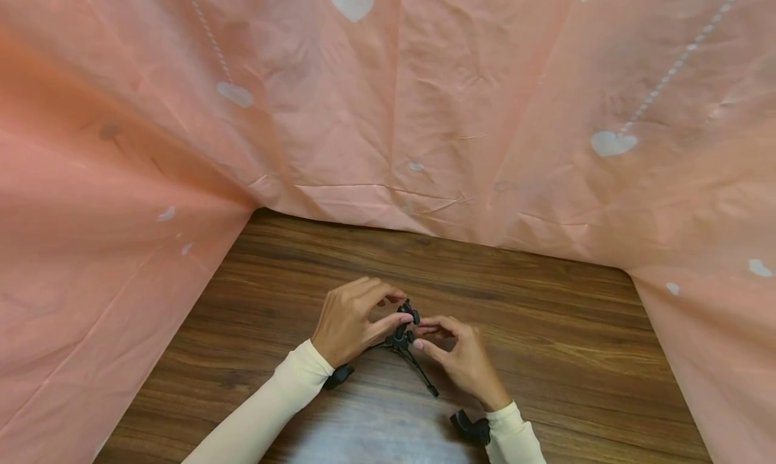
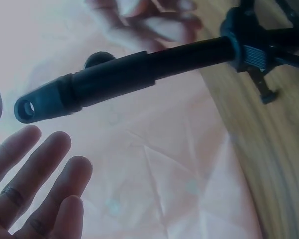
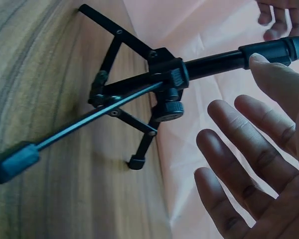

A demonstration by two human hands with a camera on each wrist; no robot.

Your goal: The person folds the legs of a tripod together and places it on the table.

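Note:
A small black tripod (image 1: 399, 341) stands on the wooden table with its legs spread. Its centre column (image 2: 189, 59) ends in a head with a round hole (image 2: 42, 105). Beside that top end is my left hand (image 1: 354, 319), its fingers (image 2: 45, 174) loosely extended and apart from the column in the left wrist view. On the other side, my right hand (image 1: 463, 359) has its fingers spread. Its thumb overlaps the column's thicker sleeve (image 3: 269, 52) in the right wrist view; whether it touches, I cannot tell. A ridged knob (image 3: 168, 110) projects from the leg hub.
The brown wood-grain table (image 1: 545, 316) lies beneath the hands. Pink sheeting with white hearts (image 1: 388, 114) hangs behind and on both sides. Black devices sit by the left wrist (image 1: 338, 376) and the right wrist (image 1: 469, 427).

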